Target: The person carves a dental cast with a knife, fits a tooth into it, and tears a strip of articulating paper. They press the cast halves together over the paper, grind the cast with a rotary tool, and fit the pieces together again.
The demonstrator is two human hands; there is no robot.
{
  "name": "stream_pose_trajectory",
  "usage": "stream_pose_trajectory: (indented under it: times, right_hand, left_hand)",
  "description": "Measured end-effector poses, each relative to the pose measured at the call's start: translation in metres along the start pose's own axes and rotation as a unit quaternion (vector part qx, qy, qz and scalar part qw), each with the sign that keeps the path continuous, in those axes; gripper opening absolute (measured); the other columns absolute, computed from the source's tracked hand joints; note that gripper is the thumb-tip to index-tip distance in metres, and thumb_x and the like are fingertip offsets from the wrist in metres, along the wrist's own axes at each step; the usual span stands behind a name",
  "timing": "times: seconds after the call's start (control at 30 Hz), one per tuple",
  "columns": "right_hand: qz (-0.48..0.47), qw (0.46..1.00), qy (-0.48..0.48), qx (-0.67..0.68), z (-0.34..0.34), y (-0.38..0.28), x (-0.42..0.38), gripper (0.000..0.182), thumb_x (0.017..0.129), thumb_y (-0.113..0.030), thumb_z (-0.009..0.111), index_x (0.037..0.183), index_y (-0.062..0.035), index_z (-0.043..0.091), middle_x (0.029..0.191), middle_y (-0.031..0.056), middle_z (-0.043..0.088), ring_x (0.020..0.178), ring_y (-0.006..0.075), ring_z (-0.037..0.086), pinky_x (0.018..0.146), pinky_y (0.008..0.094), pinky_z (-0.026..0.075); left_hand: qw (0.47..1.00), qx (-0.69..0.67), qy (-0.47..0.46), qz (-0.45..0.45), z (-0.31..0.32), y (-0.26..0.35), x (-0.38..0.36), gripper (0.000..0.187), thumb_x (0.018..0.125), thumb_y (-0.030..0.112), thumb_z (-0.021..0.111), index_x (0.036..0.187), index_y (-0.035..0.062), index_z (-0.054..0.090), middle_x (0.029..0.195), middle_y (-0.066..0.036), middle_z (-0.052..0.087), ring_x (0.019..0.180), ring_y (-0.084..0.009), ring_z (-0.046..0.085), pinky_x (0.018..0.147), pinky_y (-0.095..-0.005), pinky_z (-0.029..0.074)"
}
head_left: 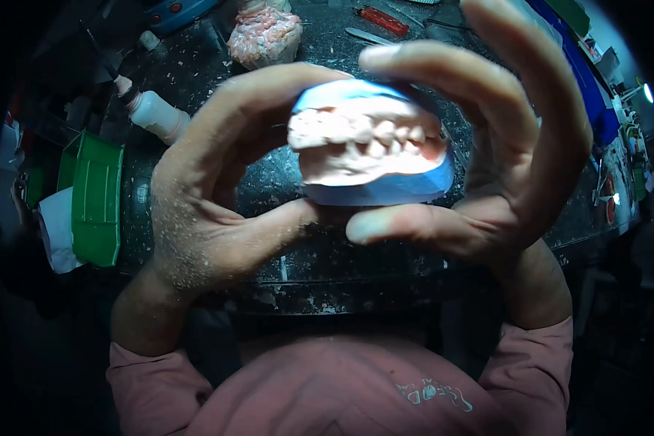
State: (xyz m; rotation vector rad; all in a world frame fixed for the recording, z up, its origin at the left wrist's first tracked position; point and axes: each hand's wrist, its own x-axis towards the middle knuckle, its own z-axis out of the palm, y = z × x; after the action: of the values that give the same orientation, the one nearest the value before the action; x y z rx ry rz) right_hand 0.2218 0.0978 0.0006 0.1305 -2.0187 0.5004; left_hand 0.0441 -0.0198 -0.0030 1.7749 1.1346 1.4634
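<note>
In the head view, a dental model (pixel 374 167) with pale upper and lower teeth rows meeting and blue bases is held up above the bench. A small pinkish patch shows at its lower right. My left hand (pixel 203 189), dusted with pale specks, grips the model's left part, fingers over the top and thumb underneath. Around the right part curves my right hand (pixel 512 152), its fingers apart, index fingertip above the model and thumb below. Gaps show between those fingertips and the model; contact farther behind is hidden.
Dark, speckled workbench (pixel 269 251) beneath. A white dropper bottle (pixel 158 116) lies at left, near a green bin (pixel 98 200) with white paper. Farther back are a lumpy pink-and-white mass (pixel 265 36), a red-handled tool (pixel 384 22) and a metal blade (pixel 367 36).
</note>
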Motion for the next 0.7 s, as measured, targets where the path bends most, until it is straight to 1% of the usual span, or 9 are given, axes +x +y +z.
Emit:
stream_pose_trajectory:
  times: [0.03,0.07,0.1,0.17,0.2,0.27,0.4,0.57,0.7]
  right_hand:
    - [0.033,0.996,0.075,0.045,0.003,-0.001,-0.002,0.112,0.059,-0.037,0.09,0.142,0.0044,0.027,0.122,0.0271,0.056,0.109,0.031,0.062,0.089,0.0385,0.055]
    - [0.1,0.994,0.019,0.027,-0.011,-0.006,-0.005,0.114,0.057,-0.035,0.091,0.142,0.0051,0.027,0.126,0.0265,0.053,0.111,0.0313,0.061,0.091,0.0388,0.053]
    - [-0.002,1.0,-0.011,0.025,-0.016,0.01,-0.003,0.1,0.056,-0.032,0.091,0.134,0.0066,0.041,0.119,0.0231,0.059,0.109,0.0305,0.062,0.092,0.0388,0.052]
    - [-0.074,0.994,-0.081,-0.004,-0.022,0.015,-0.002,0.08,0.058,-0.03,0.09,0.121,0.0066,0.055,0.112,0.0208,0.064,0.104,0.0289,0.063,0.089,0.0371,0.054]
    - [-0.051,0.999,-0.014,-0.002,-0.013,0.009,-0.006,0.065,0.061,-0.028,0.088,0.111,0.0044,0.063,0.106,0.0163,0.068,0.099,0.0261,0.065,0.084,0.0349,0.056]
    - [-0.078,0.997,0.009,-0.011,-0.011,0.011,-0.006,0.064,0.062,-0.028,0.087,0.111,0.0036,0.063,0.106,0.0149,0.068,0.097,0.0248,0.066,0.082,0.034,0.057]
    - [-0.08,0.996,0.035,-0.019,-0.006,0.008,-0.009,0.061,0.061,-0.026,0.086,0.112,-0.0006,0.065,0.107,0.0096,0.069,0.099,0.0208,0.065,0.083,0.0335,0.059]
    - [-0.064,0.997,0.03,-0.02,-0.007,0.001,-0.008,0.062,0.06,-0.025,0.086,0.113,-0.0036,0.065,0.107,0.0077,0.069,0.102,0.0197,0.063,0.086,0.0346,0.058]
    - [-0.001,0.995,-0.064,-0.083,-0.017,-0.014,-0.002,0.062,0.06,-0.025,0.086,0.114,-0.0038,0.065,0.108,0.0078,0.068,0.1,0.0193,0.063,0.086,0.0347,0.058]
  left_hand:
    - [0.984,-0.138,0.062,-0.092,0.003,0.001,0.0,0.068,0.07,0.007,0.083,0.128,-0.0007,0.049,0.123,-0.012,0.057,0.119,-0.0231,0.055,0.107,-0.0379,0.039]
    - [0.984,-0.173,0.03,-0.023,-0.003,-0.011,-0.001,0.076,0.07,0.015,0.087,0.132,0.0052,0.045,0.122,-0.01,0.059,0.117,-0.0221,0.056,0.104,-0.0379,0.043]
    - [0.998,0.032,-0.014,0.044,-0.017,-0.019,0.0,0.089,0.067,0.021,0.089,0.137,0.0082,0.036,0.127,-0.012,0.054,0.12,-0.0229,0.055,0.104,-0.0393,0.045]
    - [0.99,-0.079,0.102,-0.054,0.0,-0.016,-0.008,0.089,0.068,0.021,0.089,0.136,0.0103,0.033,0.136,-0.015,0.046,0.124,-0.0253,0.051,0.107,-0.0413,0.043]
    - [0.973,-0.186,-0.098,0.1,-0.008,-0.022,0.009,0.088,0.068,0.017,0.088,0.135,0.0118,0.031,0.142,-0.018,0.038,0.128,-0.0286,0.047,0.109,-0.043,0.04]
    - [0.969,-0.213,-0.083,0.1,-0.001,-0.019,0.008,0.085,0.069,0.018,0.087,0.134,0.0113,0.033,0.144,-0.022,0.037,0.129,-0.0309,0.046,0.109,-0.043,0.041]
    - [0.923,-0.37,0.011,-0.11,0.006,0.016,0.012,0.069,0.082,0.025,0.066,0.139,0.008,0.032,0.146,-0.018,0.036,0.121,-0.0363,0.052,0.093,-0.0428,0.051]
    - [0.763,-0.525,0.144,-0.348,0.01,0.048,0.018,0.057,0.097,0.034,0.038,0.146,0.0038,0.03,0.149,-0.013,0.035,0.111,-0.0429,0.059,0.073,-0.0426,0.063]
    - [0.697,-0.637,0.103,-0.314,0.006,0.024,0.01,0.057,0.098,0.032,0.038,0.145,0.0026,0.03,0.15,-0.013,0.035,0.114,-0.0431,0.057,0.078,-0.0428,0.062]
